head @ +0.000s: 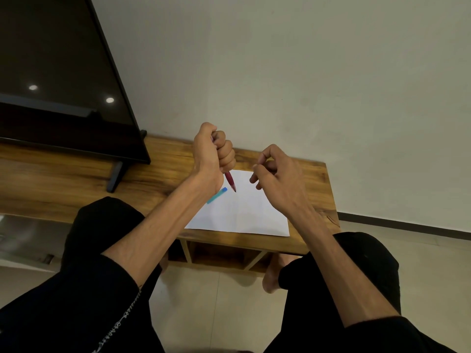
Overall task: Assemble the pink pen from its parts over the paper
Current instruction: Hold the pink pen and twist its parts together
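The person's left hand was closed in a fist around the slim pink plastic pen, whose lower barrel and dark pointed tip stuck out below the curled fingers and pointed down toward the white sheet of paper. The tip hung just above the sheet's far left part; whether it touched the paper could not be told. A sliver of the pen's top end showed above the fist, beside the thumb.

The right hand hovered near the pen, above the paper's far right edge, with thumb and forefinger pinched narrowly together and the other fingers loosely curled. Whether a small part sat in that pinch could not be told; nothing of it showed.

A short turquoise plastic piece, perhaps a cap or another pen, lay on the paper's left edge, partly hidden behind the left wrist. The paper rested on a low wooden bench against the wall, with a dark flat screen standing further left.

Judging by the pose, the pen looked largely together, and the step in hand was probably seating or clicking its top end. To do it well, the fist should stay firm and the barrel steady over the sheet, so any loose part would drop onto paper. The right hand should line up with the pen's axis before pressing, and push straight, not sideways.
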